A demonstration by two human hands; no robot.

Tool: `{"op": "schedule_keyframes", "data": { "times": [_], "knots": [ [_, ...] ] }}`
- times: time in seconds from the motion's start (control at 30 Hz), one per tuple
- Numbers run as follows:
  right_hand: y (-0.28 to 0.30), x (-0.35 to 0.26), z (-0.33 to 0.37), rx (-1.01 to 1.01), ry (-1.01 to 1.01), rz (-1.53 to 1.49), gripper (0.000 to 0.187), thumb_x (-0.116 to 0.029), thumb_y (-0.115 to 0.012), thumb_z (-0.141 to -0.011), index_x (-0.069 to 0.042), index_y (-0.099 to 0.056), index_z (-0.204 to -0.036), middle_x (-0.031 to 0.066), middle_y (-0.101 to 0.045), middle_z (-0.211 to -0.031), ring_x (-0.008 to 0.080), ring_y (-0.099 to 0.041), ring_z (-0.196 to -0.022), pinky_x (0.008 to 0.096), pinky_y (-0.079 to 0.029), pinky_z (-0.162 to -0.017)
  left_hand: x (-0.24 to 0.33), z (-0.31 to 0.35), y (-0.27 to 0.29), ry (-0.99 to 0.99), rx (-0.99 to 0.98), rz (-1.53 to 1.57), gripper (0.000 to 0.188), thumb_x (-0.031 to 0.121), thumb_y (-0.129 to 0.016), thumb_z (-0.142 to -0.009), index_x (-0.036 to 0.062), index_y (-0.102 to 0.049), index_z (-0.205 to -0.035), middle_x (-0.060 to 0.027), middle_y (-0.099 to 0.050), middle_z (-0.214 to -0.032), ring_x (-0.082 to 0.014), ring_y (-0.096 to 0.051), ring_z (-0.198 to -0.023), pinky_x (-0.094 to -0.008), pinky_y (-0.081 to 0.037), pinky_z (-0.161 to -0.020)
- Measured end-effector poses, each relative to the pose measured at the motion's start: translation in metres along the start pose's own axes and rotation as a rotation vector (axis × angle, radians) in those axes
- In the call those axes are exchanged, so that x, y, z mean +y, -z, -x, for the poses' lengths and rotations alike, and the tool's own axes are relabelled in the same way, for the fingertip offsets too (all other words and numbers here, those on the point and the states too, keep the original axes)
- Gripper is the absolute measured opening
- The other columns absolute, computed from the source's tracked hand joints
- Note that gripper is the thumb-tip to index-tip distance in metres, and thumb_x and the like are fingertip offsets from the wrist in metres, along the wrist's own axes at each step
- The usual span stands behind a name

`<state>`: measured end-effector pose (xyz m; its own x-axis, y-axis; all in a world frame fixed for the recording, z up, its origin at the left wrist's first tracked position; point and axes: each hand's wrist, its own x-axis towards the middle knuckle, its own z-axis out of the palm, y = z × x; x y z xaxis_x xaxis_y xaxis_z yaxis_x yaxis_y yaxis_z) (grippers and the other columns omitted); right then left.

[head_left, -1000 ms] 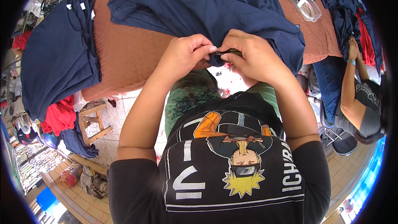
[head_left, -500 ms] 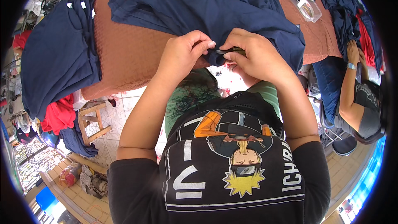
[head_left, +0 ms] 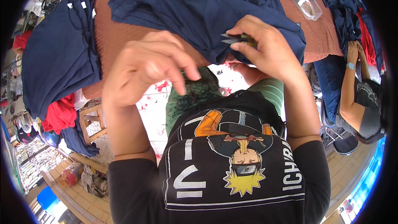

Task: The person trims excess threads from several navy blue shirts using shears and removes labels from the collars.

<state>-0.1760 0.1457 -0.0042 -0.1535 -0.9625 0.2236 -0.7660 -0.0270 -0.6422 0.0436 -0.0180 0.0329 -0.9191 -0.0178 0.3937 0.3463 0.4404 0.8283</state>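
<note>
A navy blue garment (head_left: 195, 12) lies spread over the brown-covered table (head_left: 120, 37), its near part hanging at the table's front edge. My right hand (head_left: 265, 45) grips small thread snips (head_left: 238, 40) just above the cloth. Their two pointed blades face left and stand slightly apart. My left hand (head_left: 151, 64) is raised off the garment, nearer to me and to the left, slightly blurred. Its fingers are loosely bent and apart, with nothing visible between them. Dark thread bits cover the green cloth (head_left: 190, 89) on my lap.
Stacked navy garments (head_left: 58, 58) hang over the table's left end, above red cloth (head_left: 60, 114) and a wooden stool (head_left: 92, 122). A clear plastic box (head_left: 306, 6) sits at the back right. Farther right, another person's hands (head_left: 353, 52) are at dark cloth.
My left hand has let go of the garment's edge and moved left and toward me. My right hand has lifted slightly with the snips, whose blades now show clearly.
</note>
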Motion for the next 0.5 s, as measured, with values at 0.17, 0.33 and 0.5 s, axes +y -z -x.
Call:
{"op": "schedule_keyframes", "data": {
  "times": [0.17,0.33,0.5],
  "knots": [
    [0.006,-0.001,0.001,0.073,-0.010,-0.061,0.024,-0.009,-0.070,-0.079,-0.003,-0.063,-0.101,0.0120,-0.062,-0.094,0.0317,-0.063,-0.085,0.0366,-0.050,-0.076,0.014,0.006,-0.005,0.321,0.255,-0.243,0.029,0.022,-0.057,-0.095,-0.0001,-0.066,-0.078,-0.0080,-0.066,-0.076,-0.0195,-0.058,-0.065,-0.0335,-0.045,-0.067],
    [0.001,-0.003,0.004,0.068,-0.036,-0.075,0.024,-0.009,-0.070,-0.080,-0.003,-0.063,-0.102,0.0117,-0.063,-0.095,0.0314,-0.063,-0.086,0.0359,-0.050,-0.075,-0.037,0.031,-0.046,0.743,0.246,-0.578,0.017,0.018,-0.073,-0.084,0.0032,-0.066,-0.089,-0.0062,-0.065,-0.085,-0.0191,-0.061,-0.077,-0.0313,-0.049,-0.070],
    [0.002,0.005,0.008,0.068,-0.053,-0.071,0.024,-0.009,-0.070,-0.080,-0.003,-0.063,-0.102,0.0117,-0.063,-0.096,0.0315,-0.063,-0.086,0.0357,-0.050,-0.076,0.005,0.029,-0.036,0.775,-0.432,-0.031,0.018,0.019,-0.073,-0.084,0.0039,-0.067,-0.090,-0.0058,-0.068,-0.080,-0.0170,-0.065,-0.071,-0.0300,-0.051,-0.069]
  ]
}}
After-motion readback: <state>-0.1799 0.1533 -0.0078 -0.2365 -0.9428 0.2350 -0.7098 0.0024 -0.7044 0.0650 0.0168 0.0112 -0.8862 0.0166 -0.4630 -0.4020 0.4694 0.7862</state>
